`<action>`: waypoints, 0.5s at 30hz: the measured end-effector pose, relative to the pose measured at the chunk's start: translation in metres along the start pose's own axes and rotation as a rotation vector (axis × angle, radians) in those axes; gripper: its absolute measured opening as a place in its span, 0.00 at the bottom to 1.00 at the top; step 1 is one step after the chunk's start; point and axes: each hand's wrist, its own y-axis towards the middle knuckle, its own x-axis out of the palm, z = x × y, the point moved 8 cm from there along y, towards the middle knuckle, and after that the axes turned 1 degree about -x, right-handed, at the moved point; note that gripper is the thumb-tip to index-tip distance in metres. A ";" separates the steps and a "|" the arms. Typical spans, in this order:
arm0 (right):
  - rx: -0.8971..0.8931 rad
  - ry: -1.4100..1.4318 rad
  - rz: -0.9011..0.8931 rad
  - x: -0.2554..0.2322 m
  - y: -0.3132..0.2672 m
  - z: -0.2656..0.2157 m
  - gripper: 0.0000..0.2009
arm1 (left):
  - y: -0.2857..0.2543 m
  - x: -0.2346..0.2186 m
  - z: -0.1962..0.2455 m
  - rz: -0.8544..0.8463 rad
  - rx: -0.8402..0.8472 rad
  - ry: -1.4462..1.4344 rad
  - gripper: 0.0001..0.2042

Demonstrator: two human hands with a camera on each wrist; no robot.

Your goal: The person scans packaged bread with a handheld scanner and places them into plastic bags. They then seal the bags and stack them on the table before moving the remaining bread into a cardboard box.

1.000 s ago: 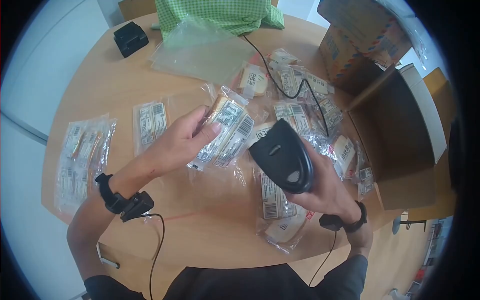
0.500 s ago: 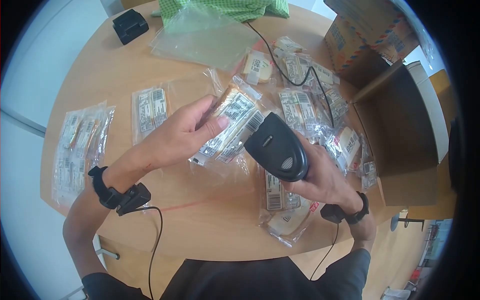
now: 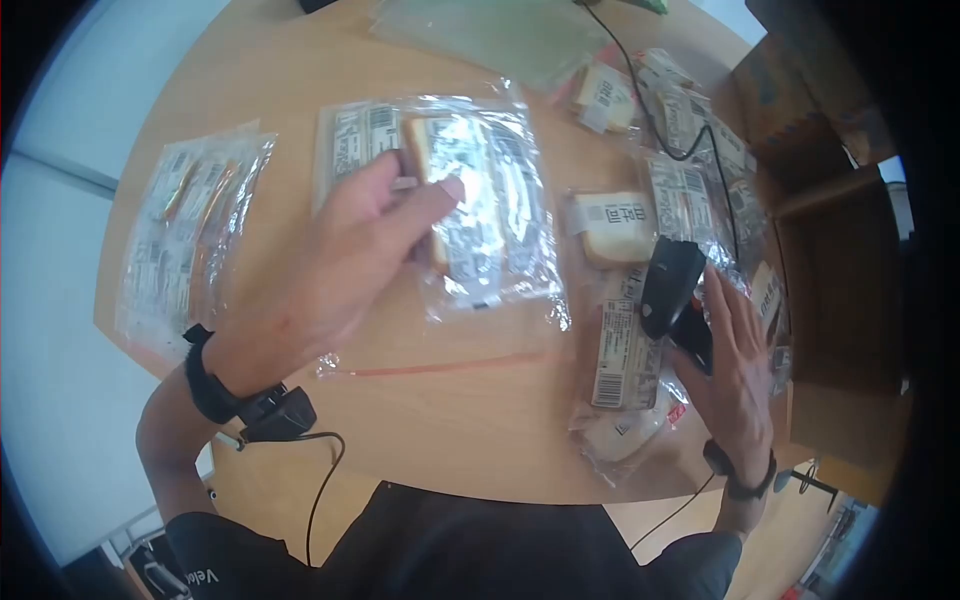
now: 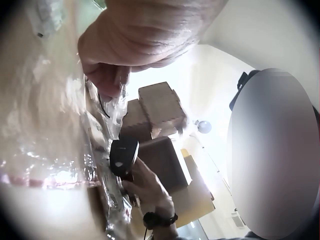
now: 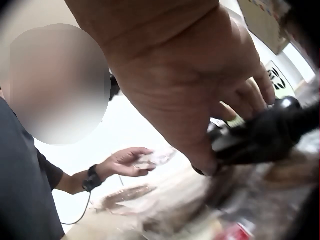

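My left hand (image 3: 365,240) grips a clear bag of sliced bread (image 3: 475,205), thumb across its labelled face. The bag catches bright glare and overlaps another bread packet (image 3: 350,135) lying behind it. On the right, a black barcode scanner (image 3: 672,290) sits low over the bread packets, tilted, its handle between the thumb and fingers of my right hand (image 3: 735,370). Those fingers are stretched out fairly straight alongside the handle. In the right wrist view, the thumb is right at the scanner (image 5: 260,135), with a gap showing under the fingers.
Bread packets (image 3: 625,345) are heaped at the right, with a black cable (image 3: 715,165) across them. Several flat packets (image 3: 190,240) lie at the left. An open cardboard box (image 3: 840,290) stands at the right edge. Clear plastic sheets (image 3: 500,35) lie at the back.
The scanner has moved right and down, away from the bread bag, and turned. My right fingers have straightened. The left hand has turned the bag more upright. The head view has shifted.
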 end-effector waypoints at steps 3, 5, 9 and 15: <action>-0.164 -0.092 0.057 -0.027 0.004 -0.045 0.44 | -0.011 0.020 -0.007 -0.065 -0.026 -0.020 0.17; -0.307 0.062 0.103 -0.027 0.018 -0.080 0.41 | -0.024 0.050 -0.005 -0.167 0.044 -0.094 0.19; -0.613 -0.020 0.366 -0.016 0.033 -0.114 0.31 | -0.050 0.088 -0.004 -0.396 0.055 -0.329 0.25; -0.600 -0.076 0.322 -0.032 0.021 -0.101 0.17 | -0.034 0.032 -0.010 -0.312 0.679 0.978 0.23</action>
